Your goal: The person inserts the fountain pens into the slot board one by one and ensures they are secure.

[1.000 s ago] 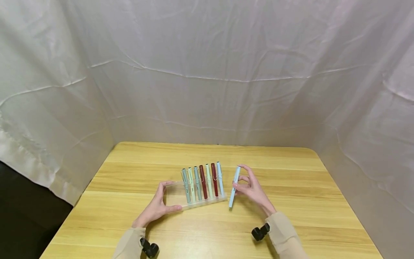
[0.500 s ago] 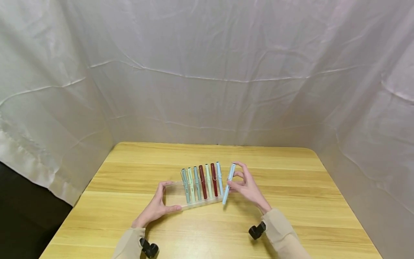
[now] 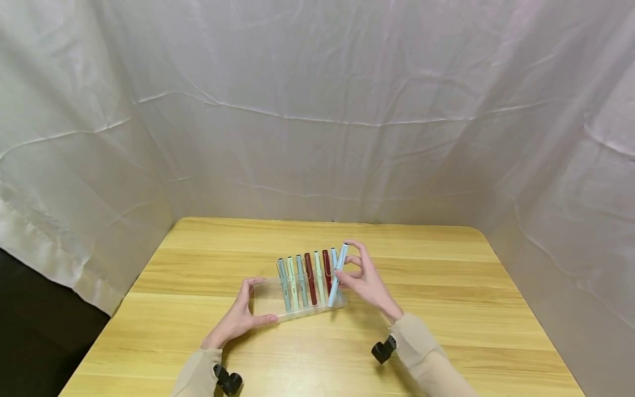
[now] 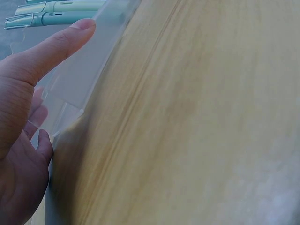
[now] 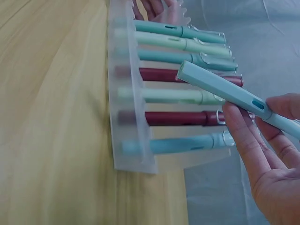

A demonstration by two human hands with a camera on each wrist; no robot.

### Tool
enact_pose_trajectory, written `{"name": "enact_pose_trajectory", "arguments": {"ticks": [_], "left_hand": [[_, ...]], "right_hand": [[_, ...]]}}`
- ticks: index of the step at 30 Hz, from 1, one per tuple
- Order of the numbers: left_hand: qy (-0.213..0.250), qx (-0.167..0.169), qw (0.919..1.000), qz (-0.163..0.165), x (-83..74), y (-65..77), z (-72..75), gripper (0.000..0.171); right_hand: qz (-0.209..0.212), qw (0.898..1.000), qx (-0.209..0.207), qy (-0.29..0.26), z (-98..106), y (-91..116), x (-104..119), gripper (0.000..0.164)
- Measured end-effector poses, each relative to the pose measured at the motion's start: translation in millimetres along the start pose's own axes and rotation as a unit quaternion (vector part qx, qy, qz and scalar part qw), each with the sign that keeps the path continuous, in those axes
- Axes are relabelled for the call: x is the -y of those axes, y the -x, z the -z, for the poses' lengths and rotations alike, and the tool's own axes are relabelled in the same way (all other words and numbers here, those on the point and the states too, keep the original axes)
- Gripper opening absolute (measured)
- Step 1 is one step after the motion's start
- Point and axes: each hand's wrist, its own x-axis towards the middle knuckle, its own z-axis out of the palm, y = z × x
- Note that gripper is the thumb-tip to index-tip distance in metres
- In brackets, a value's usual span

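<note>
A clear pen stand [image 3: 267, 299] lies on the table with several capped pens side by side in its slots. Among them are two dark red pens [image 5: 180, 118], two pale green pens [image 5: 173, 96], grey-green ones and a light blue pen [image 5: 187, 144] at the right end. My left hand [image 3: 240, 315] grips the stand's left end, thumb along the front edge, the other fingers behind. Between thumb and fingers my right hand [image 3: 366, 282] pinches another light blue pen [image 5: 225, 89], held tilted above the stand's right part. In the head view it partly covers the slotted light blue pen.
The wooden table [image 3: 446, 309] extends around the stand. Pale curtains [image 3: 317, 165] hang behind it and at both sides. A black wrist camera [image 3: 383, 349] sits on the right sleeve and another camera [image 3: 228, 380] on the left.
My right hand has carried the light blue pen leftward, from beside the stand's right end to over its rightmost pens. The left hand and the stand have stayed in place.
</note>
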Motion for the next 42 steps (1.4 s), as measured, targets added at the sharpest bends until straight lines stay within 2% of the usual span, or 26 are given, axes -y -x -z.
{"name": "enact_pose_trajectory", "arguments": {"ticks": [11,25,32,42], "left_hand": [[-0.003,-0.001,1.0,-0.007,-0.9,0.2,0.5,0.094],[-0.008,0.003,1.0,-0.001,-0.9,-0.6,0.1,0.097],[-0.006,0.005,1.0,0.002,-0.2,-1.7,0.5,0.098],[0.002,0.002,1.0,-0.007,-0.1,-0.8,1.7,0.098]], "right_hand": [[0.026,0.999,0.003,0.021,-14,-9,11,0.072],[0.061,0.997,0.009,0.037,-30,-13,9,0.07],[0.051,0.998,0.016,0.042,-42,-16,13,0.07],[0.066,0.995,0.001,0.08,-59,-20,12,0.07]]}}
